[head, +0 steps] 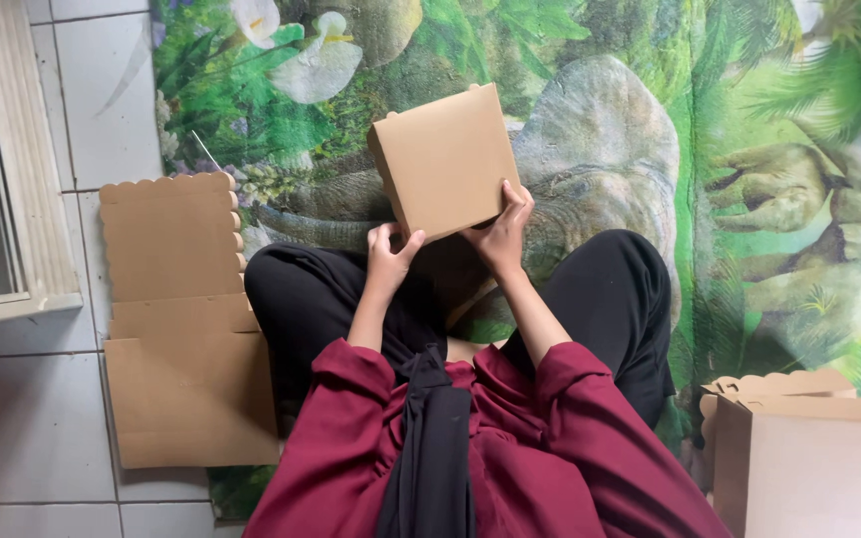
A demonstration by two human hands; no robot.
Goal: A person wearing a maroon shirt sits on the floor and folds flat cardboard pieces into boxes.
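Flat scallop-edged kraft cardboard blanks (183, 329) lie left on white tile. Left hand (388, 256) pinches lower corner of matte brown folded box (445, 159), held above lap; right hand (500, 234) grips its lower edge. Assembled scalloped box (809, 458) stands far right.

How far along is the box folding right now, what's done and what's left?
Done: one folded brown box stands at the person's right. In hand: both the left hand and right hand grip a second, assembled box held over the lap. Left: a stack of flat cardboard blanks lies unfolded on the floor at the left.
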